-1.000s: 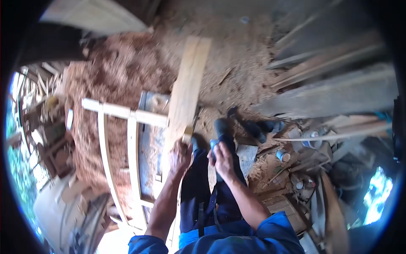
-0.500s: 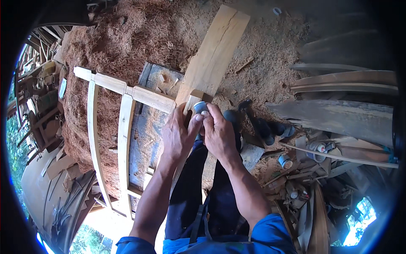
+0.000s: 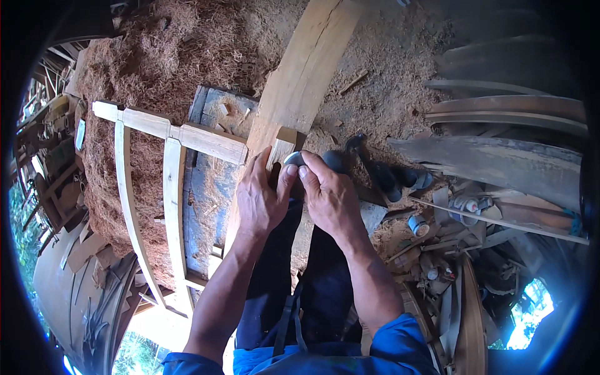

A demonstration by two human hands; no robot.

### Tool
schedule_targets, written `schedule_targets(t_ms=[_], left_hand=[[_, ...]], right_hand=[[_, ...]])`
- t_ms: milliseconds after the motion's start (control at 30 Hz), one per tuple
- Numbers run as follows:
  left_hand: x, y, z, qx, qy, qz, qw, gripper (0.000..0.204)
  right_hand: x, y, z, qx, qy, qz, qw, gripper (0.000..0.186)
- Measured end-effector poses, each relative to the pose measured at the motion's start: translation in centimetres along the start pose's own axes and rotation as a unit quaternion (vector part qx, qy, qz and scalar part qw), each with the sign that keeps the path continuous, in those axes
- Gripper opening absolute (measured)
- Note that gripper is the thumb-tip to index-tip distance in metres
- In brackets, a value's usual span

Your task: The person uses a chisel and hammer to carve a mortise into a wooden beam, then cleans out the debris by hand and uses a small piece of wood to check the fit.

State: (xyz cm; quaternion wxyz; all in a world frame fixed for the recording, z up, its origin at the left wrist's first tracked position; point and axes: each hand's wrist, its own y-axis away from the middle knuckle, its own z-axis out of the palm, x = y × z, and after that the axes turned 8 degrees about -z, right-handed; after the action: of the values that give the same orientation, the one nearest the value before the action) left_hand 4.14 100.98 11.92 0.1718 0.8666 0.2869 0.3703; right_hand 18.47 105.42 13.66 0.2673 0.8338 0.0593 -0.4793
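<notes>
In front of my legs, both hands are closed around a small round blue-grey object with a pale rim (image 3: 294, 159); its kind is not clear. My left hand (image 3: 259, 199) has its thumb against the object's near side, its other fingers extending beside a short wooden block (image 3: 282, 142). On the right, my right hand (image 3: 328, 195) presses its thumb and forefinger to the same object. The block lies on a long cracked plank (image 3: 300, 81), which slopes from upper right toward my lap. Fingers hide the underside of the object.
Left of the plank lies a wooden frame with curved legs (image 3: 172, 206) and a notched rail (image 3: 206, 143). Wood shavings (image 3: 175, 50) cover the ground. Dark bottles (image 3: 390, 181), a small blue can (image 3: 418, 225) and curved boards (image 3: 481, 159) are on the right.
The view has shifted slightly, so the frame and plank sit further left. In my fingers the round object has tilted, showing less of its side. Both hands keep hold.
</notes>
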Motion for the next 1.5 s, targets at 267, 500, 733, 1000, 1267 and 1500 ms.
schedule_targets(t_ms=[267, 500, 733, 1000, 1267, 1500], left_hand=[[-0.6, -0.2, -0.1, -0.003, 0.021, 0.029, 0.999, 0.069], [-0.6, -0.1, 0.0, 0.008, 0.008, 0.022, 1.0, 0.065], [-0.2, -0.2, -0.3, 0.011, 0.02, 0.033, 0.999, 0.063], [-0.6, 0.1, -0.1, 0.023, 0.022, 0.047, 0.998, 0.063], [-0.1, 0.0, 0.0, 0.028, 0.014, 0.019, 0.999, 0.059], [0.2, 0.2, 0.4, 0.058, -0.002, 0.016, 0.998, 0.055]], right_hand=[[0.8, 0.1, -0.4, -0.022, 0.019, -0.029, 0.999, 0.031], [-1.0, -0.6, -0.1, -0.036, 0.035, 0.002, 0.999, 0.031], [-0.2, 0.2, 0.6, -0.005, -0.005, -0.001, 1.0, 0.031], [-0.7, 0.8, 1.6, 0.039, -0.002, 0.007, 0.999, 0.032], [-0.7, -0.3, 0.3, -0.007, 0.045, 0.0, 0.999, 0.027], [-1.0, -1.9, -0.9, -0.068, 0.063, -0.022, 0.995, 0.022]])
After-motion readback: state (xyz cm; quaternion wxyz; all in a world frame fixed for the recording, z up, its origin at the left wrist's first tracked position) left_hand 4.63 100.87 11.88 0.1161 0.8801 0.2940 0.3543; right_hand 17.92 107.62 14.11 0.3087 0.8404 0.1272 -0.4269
